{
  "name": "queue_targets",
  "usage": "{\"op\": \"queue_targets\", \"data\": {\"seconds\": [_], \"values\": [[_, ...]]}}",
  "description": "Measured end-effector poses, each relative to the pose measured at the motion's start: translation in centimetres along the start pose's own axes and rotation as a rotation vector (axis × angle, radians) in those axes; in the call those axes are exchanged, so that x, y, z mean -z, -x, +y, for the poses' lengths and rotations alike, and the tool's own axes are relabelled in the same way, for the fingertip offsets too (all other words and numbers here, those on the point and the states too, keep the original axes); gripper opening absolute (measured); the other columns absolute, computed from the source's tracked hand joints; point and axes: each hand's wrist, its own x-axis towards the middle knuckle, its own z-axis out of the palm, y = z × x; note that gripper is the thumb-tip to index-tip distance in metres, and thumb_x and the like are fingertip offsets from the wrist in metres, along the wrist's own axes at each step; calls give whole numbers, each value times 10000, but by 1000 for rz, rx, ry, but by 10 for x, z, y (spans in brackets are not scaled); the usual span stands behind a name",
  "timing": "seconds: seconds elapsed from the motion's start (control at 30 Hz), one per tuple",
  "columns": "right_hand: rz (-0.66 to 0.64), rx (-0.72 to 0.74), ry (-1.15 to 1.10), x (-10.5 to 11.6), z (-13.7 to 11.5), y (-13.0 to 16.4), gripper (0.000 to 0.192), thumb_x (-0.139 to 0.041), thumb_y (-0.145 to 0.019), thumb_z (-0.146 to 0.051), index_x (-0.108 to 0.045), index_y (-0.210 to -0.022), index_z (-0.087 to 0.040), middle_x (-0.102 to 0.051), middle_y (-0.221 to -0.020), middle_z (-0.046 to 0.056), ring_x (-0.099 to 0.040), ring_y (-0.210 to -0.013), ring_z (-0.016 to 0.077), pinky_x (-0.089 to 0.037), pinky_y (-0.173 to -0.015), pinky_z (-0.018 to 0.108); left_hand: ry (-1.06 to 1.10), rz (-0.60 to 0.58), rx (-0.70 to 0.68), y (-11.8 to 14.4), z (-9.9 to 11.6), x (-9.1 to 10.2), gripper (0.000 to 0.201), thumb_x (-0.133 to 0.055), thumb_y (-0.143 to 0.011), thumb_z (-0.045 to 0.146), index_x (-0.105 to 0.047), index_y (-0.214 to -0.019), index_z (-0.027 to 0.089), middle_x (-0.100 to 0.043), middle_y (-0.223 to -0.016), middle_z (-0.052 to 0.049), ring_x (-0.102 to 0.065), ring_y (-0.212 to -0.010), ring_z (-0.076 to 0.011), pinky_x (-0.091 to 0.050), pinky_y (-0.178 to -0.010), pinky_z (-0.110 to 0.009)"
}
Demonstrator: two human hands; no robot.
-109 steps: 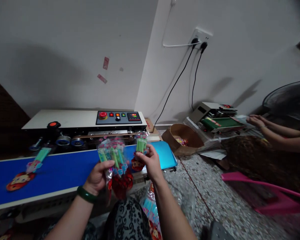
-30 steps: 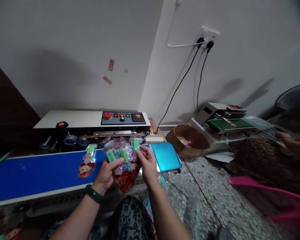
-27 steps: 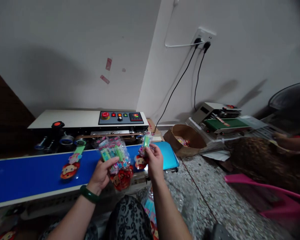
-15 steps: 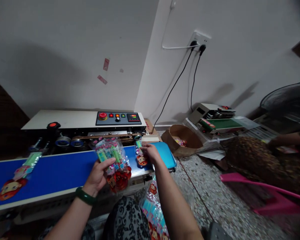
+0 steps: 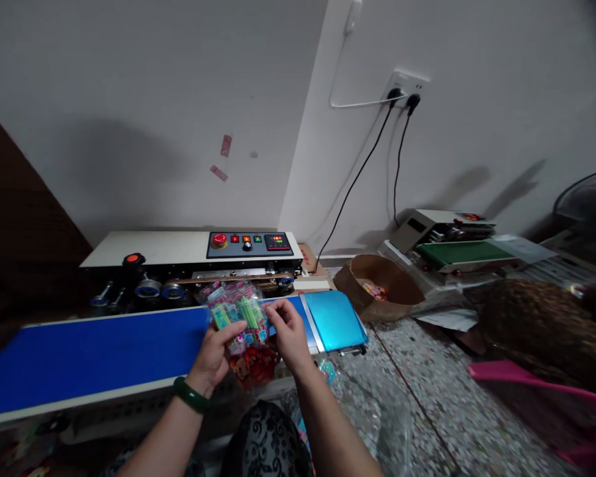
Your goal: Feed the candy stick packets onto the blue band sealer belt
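While gripped by both hands (image 5: 251, 338), clear packets (image 5: 239, 317) full of green sticks.

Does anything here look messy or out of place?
Mostly tidy. Two torn scraps of red tape cling askew to the bare wall above the sealing machine, and loose packets lie on the floor under the blue conveyor belt.

Dim indoor light, soft shadows on the wall, wide-angle bending at edges, dark blurred corners.
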Motion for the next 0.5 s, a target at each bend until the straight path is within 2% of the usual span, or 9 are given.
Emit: {"op": "queue_targets", "data": {"seconds": [0.1, 0.23, 0.3, 0.37, 0.5], "values": [[65, -42, -44, 1, 0, 3, 169, -567, -723, -337, -481, -702, -192, -530, -648, -34, -490, -581, 91, -389, -515, 186, 15, 51, -29, -1, 0, -1, 467, -725, -537, 123, -611, -989, 145, -698, -778, -34, -651, -731, -221, -523, -699, -341], [-52, -253, -98, 1, -1, 9, 243, -630, -653, -356, -490, -768, -194, -492, -549, -71, -403, -401, 64, -317, -371, 176, 7, 30, 2, 0, 0, -2, 409, -718, -550, 118, -621, -947, 126, -695, -743, -40, -652, -701, -225, -531, -680, -352], [-6, -248, -127, 4, 1, 9, 246, -641, -639, -358, -496, -741, -188, -501, -535, -70, -432, -405, 70, -355, -394, 185, 13, 30, 6, 1, 1, -2, 388, -716, -548, 113, -624, -925, 119, -697, -752, -47, -653, -700, -228, -534, -673, -352], [98, -189, -172, 12, 4, 5, 243, -635, -644, -364, -493, -740, -191, -540, -564, -56, -499, -458, 92, -411, -456, 204, 29, 58, 5, 1, 3, -2, 357, -717, -537, 104, -630, -883, 114, -697, -736, -44, -653, -674, -220, -539, -653, -343], [179, -154, -243, 42, 8, -8, 272, -648, -627, -322, -482, -809, -207, -615, -637, -34, -571, -525, 125, -459, -533, 241, 58, 140, 20, -1, 7, 3, 283, -712, -510, 77, -636, -781, 106, -691, -675, -31, -644, -595, -186, -545, -586, -301]]}}
